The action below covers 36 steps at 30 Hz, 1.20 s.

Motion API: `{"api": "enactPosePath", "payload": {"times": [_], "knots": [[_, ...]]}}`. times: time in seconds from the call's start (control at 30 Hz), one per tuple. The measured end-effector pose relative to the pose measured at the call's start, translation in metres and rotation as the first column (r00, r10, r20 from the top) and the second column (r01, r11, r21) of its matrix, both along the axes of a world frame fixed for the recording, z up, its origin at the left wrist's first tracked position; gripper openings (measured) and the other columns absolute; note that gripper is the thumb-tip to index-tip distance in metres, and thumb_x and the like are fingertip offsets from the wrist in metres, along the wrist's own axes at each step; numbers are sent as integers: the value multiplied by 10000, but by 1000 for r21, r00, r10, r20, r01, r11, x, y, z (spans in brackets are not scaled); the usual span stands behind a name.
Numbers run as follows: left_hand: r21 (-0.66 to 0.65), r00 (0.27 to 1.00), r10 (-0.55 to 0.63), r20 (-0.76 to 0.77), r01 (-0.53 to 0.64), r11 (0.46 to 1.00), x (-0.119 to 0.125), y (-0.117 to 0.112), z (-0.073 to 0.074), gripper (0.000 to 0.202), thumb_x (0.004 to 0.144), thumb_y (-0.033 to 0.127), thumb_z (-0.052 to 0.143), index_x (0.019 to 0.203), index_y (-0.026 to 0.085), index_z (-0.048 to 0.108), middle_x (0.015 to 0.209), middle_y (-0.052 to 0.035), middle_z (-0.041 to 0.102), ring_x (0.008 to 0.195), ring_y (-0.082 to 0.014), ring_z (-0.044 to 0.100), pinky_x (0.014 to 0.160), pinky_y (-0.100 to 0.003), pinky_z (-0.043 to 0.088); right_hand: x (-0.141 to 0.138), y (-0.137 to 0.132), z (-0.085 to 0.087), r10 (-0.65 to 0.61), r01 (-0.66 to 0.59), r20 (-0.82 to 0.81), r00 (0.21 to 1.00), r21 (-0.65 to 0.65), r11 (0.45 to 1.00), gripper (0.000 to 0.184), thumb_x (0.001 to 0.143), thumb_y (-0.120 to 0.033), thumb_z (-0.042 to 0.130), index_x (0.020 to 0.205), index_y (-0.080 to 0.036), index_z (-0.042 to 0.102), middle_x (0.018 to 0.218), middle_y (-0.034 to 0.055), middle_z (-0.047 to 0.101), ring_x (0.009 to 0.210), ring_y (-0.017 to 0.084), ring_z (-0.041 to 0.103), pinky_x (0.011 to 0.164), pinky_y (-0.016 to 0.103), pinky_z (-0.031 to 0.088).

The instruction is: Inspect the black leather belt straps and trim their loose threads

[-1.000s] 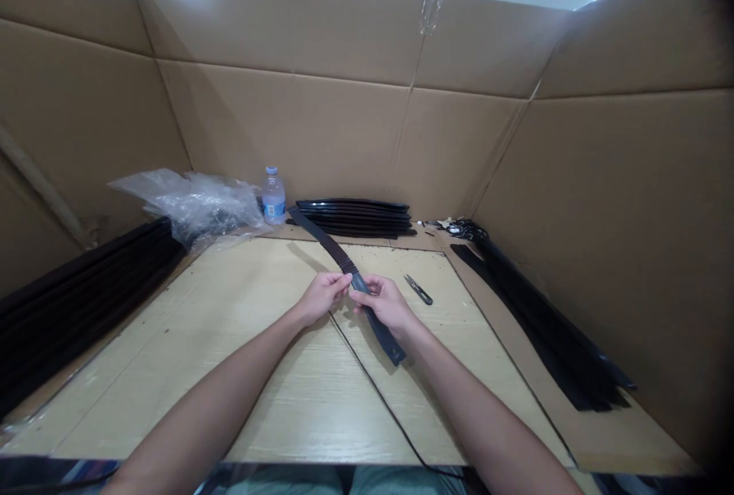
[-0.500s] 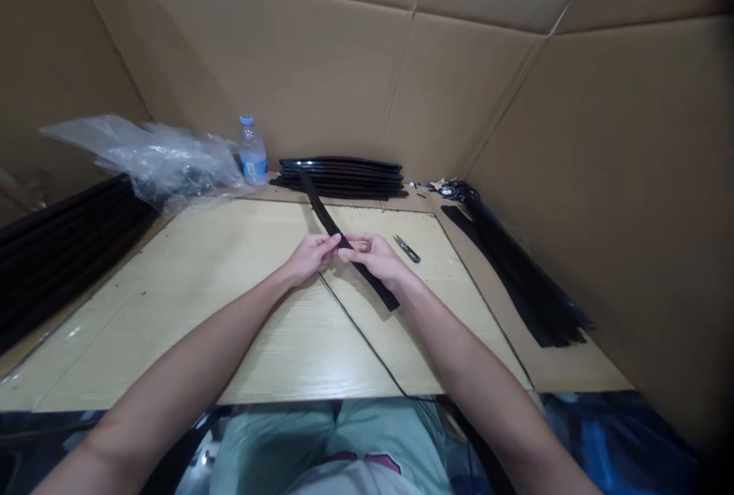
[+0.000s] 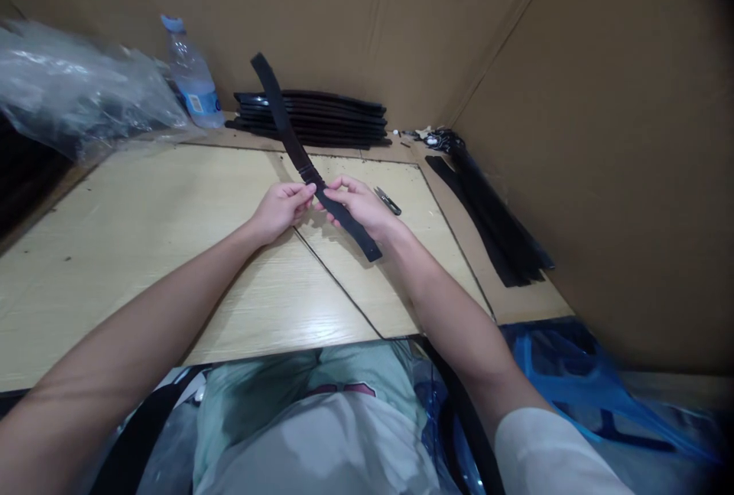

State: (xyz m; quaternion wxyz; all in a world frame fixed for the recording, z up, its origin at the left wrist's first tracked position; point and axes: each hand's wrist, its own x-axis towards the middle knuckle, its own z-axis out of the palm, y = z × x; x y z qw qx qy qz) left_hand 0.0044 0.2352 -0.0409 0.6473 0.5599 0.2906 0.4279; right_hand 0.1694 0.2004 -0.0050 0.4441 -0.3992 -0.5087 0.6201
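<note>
A long, flat black strip (image 3: 285,124) slants across the middle of the view, its far end raised and its near end above the tabletop. Small ridges or folds show on it just beyond my fingers. My left hand (image 3: 285,208) pinches its left edge between thumb and finger. On the other edge, my right hand (image 3: 355,206) grips the strip with the thumb on top and fingers partly hidden beneath. Just beyond my right hand, a pair of thread snips (image 3: 388,201) lies on the table.
Stacked black strips (image 3: 321,118) lie at the back, beside a water bottle (image 3: 195,82) and clear plastic bags (image 3: 86,89). More black strips (image 3: 487,212) rest along the right edge of the table (image 3: 172,212). Cardboard walls (image 3: 619,135) enclose the back and right.
The view has tilted and shifted, so the table sits higher and further left. The strip's far end has risen, its face turned more towards me. Both hands still hold it.
</note>
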Motion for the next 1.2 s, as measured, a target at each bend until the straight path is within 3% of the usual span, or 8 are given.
{"api": "enactPosePath", "payload": {"times": [0.27,0.43,0.6,0.7,0.8,1.0,1.1,1.2], "knots": [[-7,1000,-8,-2,8,1000,3,-2,4,310,791,391,614,641,139,511,452,75,287,337,-28,230,348,-180,146,1,0,0,-19,17,-35,999,-57,998,93,790,-154,590,811,-189,506,689,-17,617,481,72,542,417,161,434],[12,999,7,-49,-6,1000,5,-4,3,357,778,401,627,588,145,467,441,62,322,344,-33,266,351,-185,170,0,-1,-4,-60,58,-11,998,-101,993,333,709,-98,684,990,-176,523,659,-32,609,446,79,537,413,188,448],[-44,999,-44,-11,43,998,6,-6,1,327,766,335,649,584,142,459,449,71,305,347,-26,257,356,-179,165,-3,-1,-10,9,-9,-5,1000,-12,1000,191,680,-50,686,832,-121,596,693,-12,615,550,66,556,486,162,481],[-82,998,-52,33,55,995,6,-6,2,322,758,297,653,566,146,443,442,76,289,338,-24,247,353,-176,157,-4,0,-15,1,-3,28,1000,66,998,181,676,-146,726,814,-142,608,719,-14,618,613,78,560,508,163,495],[-111,995,-45,87,55,992,5,-7,6,350,748,270,654,536,153,400,438,85,261,329,-20,228,347,-171,146,-2,-4,-18,8,-8,24,1000,11,1000,234,795,-387,621,847,-159,610,719,9,635,623,104,590,534,203,515],[-187,990,4,139,22,982,4,-7,10,325,743,260,647,555,153,405,446,94,239,318,-13,201,330,-161,126,22,-50,-18,247,-266,-97,964,-360,894,596,887,-601,286,1014,-92,569,823,146,686,729,218,672,676,370,548],[-204,986,17,164,17,979,5,-7,9,320,735,243,647,549,151,403,448,90,249,319,-11,207,328,-157,125,39,-88,-19,312,-347,-151,938,-385,855,617,895,-597,260,1081,-80,542,892,165,681,784,217,674,729,364,528],[-226,984,16,175,24,974,6,-7,9,298,736,235,637,550,145,423,441,92,239,317,-12,203,325,-157,124,58,-131,-16,395,-398,-82,915,-352,847,524,874,-534,432,1110,-79,539,808,123,677,704,186,663,656,312,516]]}}
